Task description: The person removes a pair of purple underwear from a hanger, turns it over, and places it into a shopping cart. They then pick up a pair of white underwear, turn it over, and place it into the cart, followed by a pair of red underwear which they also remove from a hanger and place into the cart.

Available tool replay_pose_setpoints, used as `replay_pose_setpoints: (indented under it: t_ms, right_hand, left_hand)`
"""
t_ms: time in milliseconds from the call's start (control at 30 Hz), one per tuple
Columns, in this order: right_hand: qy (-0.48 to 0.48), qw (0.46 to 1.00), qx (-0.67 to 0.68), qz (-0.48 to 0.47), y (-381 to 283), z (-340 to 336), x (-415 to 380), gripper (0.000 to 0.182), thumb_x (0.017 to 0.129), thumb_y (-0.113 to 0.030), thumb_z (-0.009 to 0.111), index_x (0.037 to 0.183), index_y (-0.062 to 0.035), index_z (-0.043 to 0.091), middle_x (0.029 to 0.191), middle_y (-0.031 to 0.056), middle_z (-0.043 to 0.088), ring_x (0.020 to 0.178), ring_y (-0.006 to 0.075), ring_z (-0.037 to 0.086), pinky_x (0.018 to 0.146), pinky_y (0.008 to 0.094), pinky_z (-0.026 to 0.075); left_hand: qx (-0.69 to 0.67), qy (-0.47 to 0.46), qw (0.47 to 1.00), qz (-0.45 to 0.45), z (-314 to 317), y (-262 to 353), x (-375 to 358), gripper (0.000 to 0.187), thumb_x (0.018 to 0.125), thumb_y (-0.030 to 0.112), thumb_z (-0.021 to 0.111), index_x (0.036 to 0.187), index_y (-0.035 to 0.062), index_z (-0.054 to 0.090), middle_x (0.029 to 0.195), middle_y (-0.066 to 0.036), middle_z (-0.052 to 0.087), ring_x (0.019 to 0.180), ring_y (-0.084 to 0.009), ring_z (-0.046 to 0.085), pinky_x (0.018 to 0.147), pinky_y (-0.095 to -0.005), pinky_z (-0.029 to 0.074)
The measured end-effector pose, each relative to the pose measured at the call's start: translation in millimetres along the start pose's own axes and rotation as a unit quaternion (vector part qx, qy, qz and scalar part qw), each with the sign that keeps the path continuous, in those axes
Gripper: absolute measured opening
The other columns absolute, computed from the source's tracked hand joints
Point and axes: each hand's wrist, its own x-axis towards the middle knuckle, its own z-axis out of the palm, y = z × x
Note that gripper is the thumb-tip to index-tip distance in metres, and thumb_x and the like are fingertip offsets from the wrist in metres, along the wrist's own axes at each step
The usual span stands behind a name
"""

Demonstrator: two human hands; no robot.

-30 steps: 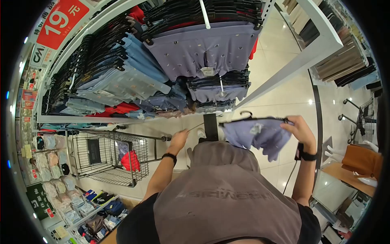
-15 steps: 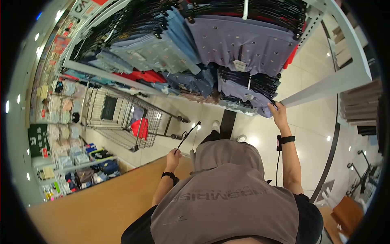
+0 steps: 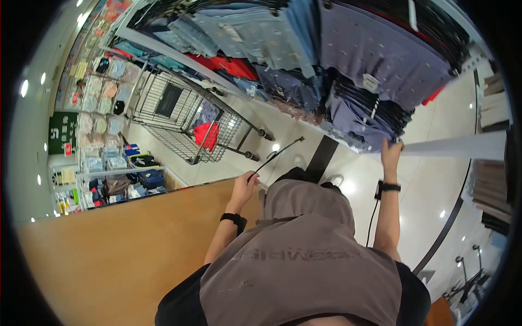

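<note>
5 o'clock: brown hooded garment (image 3: 304,282) is carrying dark, faded letters (image 3: 299,253), too blurred to read surely | 9 o'clock: green sign (image 3: 63,130) is showing white characters, red tag (image 3: 68,150) is hanging below, both too small to read

Place: clothing shop | rows of hanging garments (image 3: 375,46) | wire shopping cart (image 3: 169,99) | packaged goods (image 3: 99,124) on display

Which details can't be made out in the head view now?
Head: the tag on the upper purple garment, print too small.
Head: whether the right hand grips the lower purple garment, contact too small.
Head: part of the clothes rack, cut off by the top edge.
</note>
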Motion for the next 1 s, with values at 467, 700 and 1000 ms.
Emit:
replay_pose_setpoints:
  t_ms: [467, 700, 1000]
  right_hand:
    - [-0.469, 0.865, -0.058, -0.168, -355.7, 107.4, -98.6, 0.043, 0.089, -0.041, 0.061, 0.09, 0.0003, 0.07, 0.069, 0.0194, 0.065, 0.068, 0.0378, 0.064, 0.064, 0.0417, 0.05]
    - [-0.379, 0.911, -0.15, 0.058, -296.0, 158.8, -125.4, 0.044, 0.094, -0.04, 0.056, 0.083, 0.0003, 0.068, 0.074, 0.0242, 0.064, 0.074, 0.0426, 0.062, 0.064, 0.0455, 0.048]
    - [-0.209, 0.855, -0.246, 0.406, -169.6, 42.9, -249.3, 0.058, 0.094, -0.048, 0.053, 0.069, 0.0009, 0.068, 0.054, 0.0085, 0.06, 0.048, 0.0176, 0.057, 0.05, 0.0329, 0.045]
  left_hand:
    - [-0.066, -0.289, 0.952, 0.078, -103.5, 21.8, 127.6, 0.019, 0.091, 0.015, 0.058, 0.091, -0.0019, 0.068, 0.069, -0.006, 0.065, 0.067, -0.0134, 0.058, 0.066, -0.0277, 0.046]
    - [-0.149, 0.147, 0.976, -0.06, -254.5, -248.9, 293.2, 0.046, 0.092, 0.029, 0.062, 0.12, -0.0058, 0.057, 0.104, -0.017, 0.068, 0.092, -0.0275, 0.066, 0.081, -0.0364, 0.052]
    - [-0.041, 0.041, 0.993, -0.105, -276.7, -483.3, 425.9, 0.073, 0.084, 0.041, 0.069, 0.134, -0.0063, 0.045, 0.127, -0.029, 0.056, 0.115, -0.043, 0.054, 0.099, -0.0419, 0.042]
